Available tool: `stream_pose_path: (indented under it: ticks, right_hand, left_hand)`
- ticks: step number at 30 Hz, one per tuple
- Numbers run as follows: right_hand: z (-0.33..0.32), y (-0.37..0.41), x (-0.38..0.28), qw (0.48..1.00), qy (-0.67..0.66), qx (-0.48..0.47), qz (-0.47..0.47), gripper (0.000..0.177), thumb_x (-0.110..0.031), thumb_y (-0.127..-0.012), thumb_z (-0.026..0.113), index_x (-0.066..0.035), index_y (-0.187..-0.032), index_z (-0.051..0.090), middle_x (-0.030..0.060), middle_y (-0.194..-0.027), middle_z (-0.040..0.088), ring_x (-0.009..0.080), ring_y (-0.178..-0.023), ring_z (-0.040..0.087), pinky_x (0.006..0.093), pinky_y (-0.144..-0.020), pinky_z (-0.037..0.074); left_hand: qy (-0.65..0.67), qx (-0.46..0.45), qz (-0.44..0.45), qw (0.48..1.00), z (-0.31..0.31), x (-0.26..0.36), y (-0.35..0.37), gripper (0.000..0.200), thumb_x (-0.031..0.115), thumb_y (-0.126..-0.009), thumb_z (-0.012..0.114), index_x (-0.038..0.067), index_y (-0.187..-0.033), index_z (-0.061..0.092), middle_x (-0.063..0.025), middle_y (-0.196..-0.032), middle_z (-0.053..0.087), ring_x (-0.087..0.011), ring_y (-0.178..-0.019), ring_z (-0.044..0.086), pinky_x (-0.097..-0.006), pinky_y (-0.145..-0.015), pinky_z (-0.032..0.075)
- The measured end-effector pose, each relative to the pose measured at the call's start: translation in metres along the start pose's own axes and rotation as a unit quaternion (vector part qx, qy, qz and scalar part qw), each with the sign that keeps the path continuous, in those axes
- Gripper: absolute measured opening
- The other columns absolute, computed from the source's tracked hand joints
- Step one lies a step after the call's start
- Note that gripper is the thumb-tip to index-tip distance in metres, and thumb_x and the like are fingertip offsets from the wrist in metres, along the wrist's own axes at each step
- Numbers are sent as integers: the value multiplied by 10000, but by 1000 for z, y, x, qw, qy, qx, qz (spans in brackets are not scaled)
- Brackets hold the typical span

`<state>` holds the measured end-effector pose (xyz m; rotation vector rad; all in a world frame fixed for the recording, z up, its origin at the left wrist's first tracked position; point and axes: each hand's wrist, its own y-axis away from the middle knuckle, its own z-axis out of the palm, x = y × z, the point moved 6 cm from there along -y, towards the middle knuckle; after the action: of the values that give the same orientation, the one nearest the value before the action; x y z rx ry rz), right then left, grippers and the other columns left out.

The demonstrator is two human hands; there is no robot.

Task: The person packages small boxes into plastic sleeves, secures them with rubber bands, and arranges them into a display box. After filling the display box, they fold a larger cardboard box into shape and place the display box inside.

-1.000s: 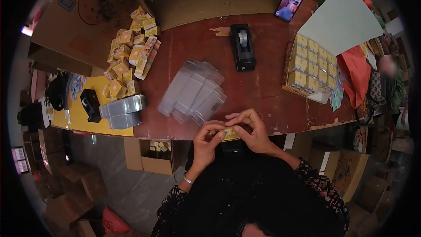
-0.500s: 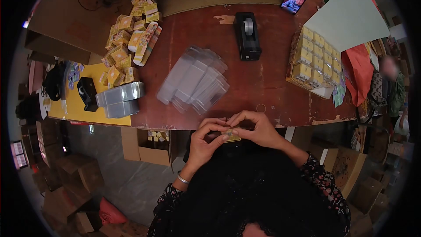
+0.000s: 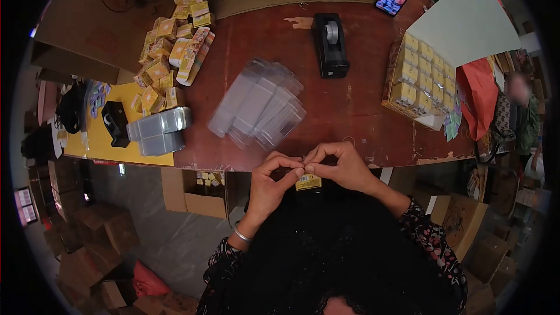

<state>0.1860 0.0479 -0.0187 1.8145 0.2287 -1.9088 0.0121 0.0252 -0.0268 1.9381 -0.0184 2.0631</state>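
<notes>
Many small yellow boxes [image 3: 420, 76] stand in neat rows in the open tray [image 3: 387, 84], right side of the table [image 3: 356, 114]. That's the ordered part; whether each is finished, can't tell. Loose heap of yellow boxes [image 3: 158, 46] on the left isn't arranged. Clear plastic pieces [image 3: 251, 102] lie flat in an overlapping pile mid-table; folded clear cases [image 3: 158, 131] sit left of them, near the front edge. My read: one unit in hand, partway along, with plenty left given the heap and pile.

Hands: left hand [image 3: 269, 186] and right hand [image 3: 348, 170] are together at the fingertips, at the table's front edge. Both have thumb and fingers curved in, tips drawn close. Single yellow box [image 3: 308, 183] is just below the fingertips, between the hands, partly hidden. Can't tell if either is clamped on it or on something thin. Tape dispenser [image 3: 331, 49] is beyond them, well apart, untouched.
</notes>
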Motion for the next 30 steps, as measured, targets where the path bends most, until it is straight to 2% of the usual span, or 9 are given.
stream_pose_path:
  ticks: [2,8,10,13,16,19,22,25,30]
  right_hand:
    - [-2,1,5,1000,-27,-4,-4,94,-65,-919,742,25,-943,730,110,-1003,741,160,-998,688,307,-897,535]
    - [-5,15,12,976,61,-20,-208,127,-20,-895,754,-3,-1019,730,118,-1176,703,259,-1191,639,390,-996,516]
    - [-6,19,20,974,64,-10,-216,143,-2,-893,746,-6,-1036,727,115,-1196,694,271,-1210,631,395,-1010,512]
    - [-7,20,28,975,52,2,-216,140,8,-899,734,-7,-1038,722,117,-1206,685,277,-1216,628,399,-1020,510]
    - [-7,20,32,977,40,0,-208,115,5,-913,720,-4,-1027,714,122,-1207,681,271,-1209,629,398,-1024,508]
    - [-6,19,33,982,29,-1,-187,98,-5,-928,708,-2,-1025,705,127,-1206,678,261,-1199,632,393,-1027,505]
    - [-7,18,34,986,23,9,-162,98,-17,-940,698,-4,-1037,698,128,-1208,677,251,-1194,633,389,-1031,501]
    - [-7,17,33,988,18,12,-152,97,-25,-948,691,-6,-1043,696,127,-1210,676,246,-1193,633,389,-1037,496]
    - [-7,17,34,989,8,4,-150,115,-23,-950,685,-6,-1063,696,130,-1215,676,254,-1207,625,402,-1052,490]
  left_hand:
    - [-4,-5,10,1000,1,0,1,131,11,-902,757,16,-1034,757,-74,-1121,654,-155,-1072,657,-282,-936,538]
    - [72,-51,18,996,1,-12,14,255,25,-911,750,26,-1165,734,-100,-1361,550,-195,-1215,613,-323,-1015,553]
    - [76,-68,27,994,5,-17,16,306,27,-913,746,32,-1218,717,-98,-1426,506,-205,-1261,586,-337,-1037,551]
    - [28,-83,56,995,4,-25,19,361,-40,-908,722,7,-1263,671,-164,-1473,477,-259,-1321,555,-376,-1050,529]
    - [17,-84,54,995,4,-28,19,339,-47,-918,707,-10,-1254,671,-167,-1477,477,-262,-1314,562,-380,-1056,521]
    - [44,-70,52,995,6,-31,20,327,-48,-928,695,-18,-1253,673,-171,-1478,475,-264,-1297,577,-382,-1059,515]
    - [39,-47,49,997,7,-29,19,359,-10,-926,720,12,-1277,649,-129,-1467,484,-236,-1274,593,-353,-1022,550]
    - [193,15,9,981,9,-38,22,415,-72,-903,718,-7,-1288,576,-160,-1489,460,-248,-1270,601,-361,-1026,549]
    - [145,-2,39,989,7,-38,24,429,-120,-889,706,-23,-1271,537,-183,-1508,430,-251,-1260,610,-367,-1044,538]
